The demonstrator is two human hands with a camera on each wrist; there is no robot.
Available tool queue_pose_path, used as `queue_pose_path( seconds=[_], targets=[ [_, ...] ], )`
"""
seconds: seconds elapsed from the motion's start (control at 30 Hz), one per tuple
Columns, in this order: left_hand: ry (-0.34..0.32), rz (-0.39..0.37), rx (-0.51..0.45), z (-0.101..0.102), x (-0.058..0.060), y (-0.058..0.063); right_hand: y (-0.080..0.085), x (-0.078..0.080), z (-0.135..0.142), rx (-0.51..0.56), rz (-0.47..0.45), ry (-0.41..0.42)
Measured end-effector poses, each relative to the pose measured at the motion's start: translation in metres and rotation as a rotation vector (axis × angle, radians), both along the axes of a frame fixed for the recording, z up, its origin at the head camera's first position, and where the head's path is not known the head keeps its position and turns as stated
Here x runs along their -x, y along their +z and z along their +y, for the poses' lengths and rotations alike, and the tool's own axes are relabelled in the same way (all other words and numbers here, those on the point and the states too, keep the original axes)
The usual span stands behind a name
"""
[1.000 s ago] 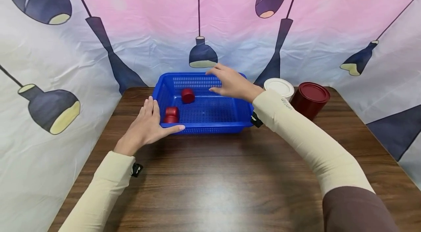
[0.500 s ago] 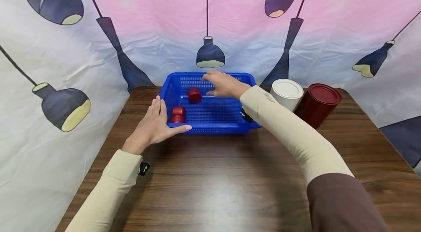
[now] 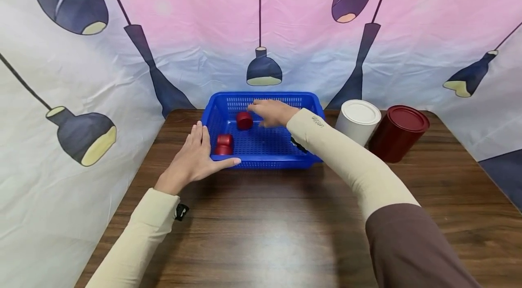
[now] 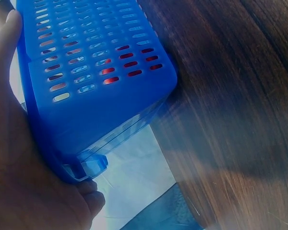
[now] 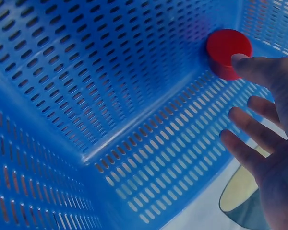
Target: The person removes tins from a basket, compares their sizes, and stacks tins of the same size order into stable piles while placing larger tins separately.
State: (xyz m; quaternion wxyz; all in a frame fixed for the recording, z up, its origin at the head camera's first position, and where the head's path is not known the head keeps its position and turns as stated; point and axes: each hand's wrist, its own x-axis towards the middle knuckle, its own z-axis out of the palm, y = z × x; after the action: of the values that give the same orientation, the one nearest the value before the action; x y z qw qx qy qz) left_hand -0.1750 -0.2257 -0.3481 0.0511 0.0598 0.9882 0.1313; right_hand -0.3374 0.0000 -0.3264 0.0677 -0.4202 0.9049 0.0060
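Red cylinder (image 3: 244, 121) sits inside blue basket (image 3: 269, 158), white canister (image 3: 358, 121) outside

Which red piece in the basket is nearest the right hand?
The lone red piece towards the back of the blue basket, close to the right hand; the other two red pieces sit together in the near left corner.

The blue basket (image 3: 267, 158) is enterable from above, but walls (image 3: 315, 109) and a white can (image 3: 357, 119) obstruct its right.
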Motion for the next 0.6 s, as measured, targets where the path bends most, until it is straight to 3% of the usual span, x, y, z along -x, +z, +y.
queue_pose_path(
  seconds=[0.6],
  targets=[
    [0.011, -0.002, 0.009, 0.000, -0.001, 0.000, -0.021, 0.009, -0.025, -0.070, 0.023, 0.027]
  ],
)
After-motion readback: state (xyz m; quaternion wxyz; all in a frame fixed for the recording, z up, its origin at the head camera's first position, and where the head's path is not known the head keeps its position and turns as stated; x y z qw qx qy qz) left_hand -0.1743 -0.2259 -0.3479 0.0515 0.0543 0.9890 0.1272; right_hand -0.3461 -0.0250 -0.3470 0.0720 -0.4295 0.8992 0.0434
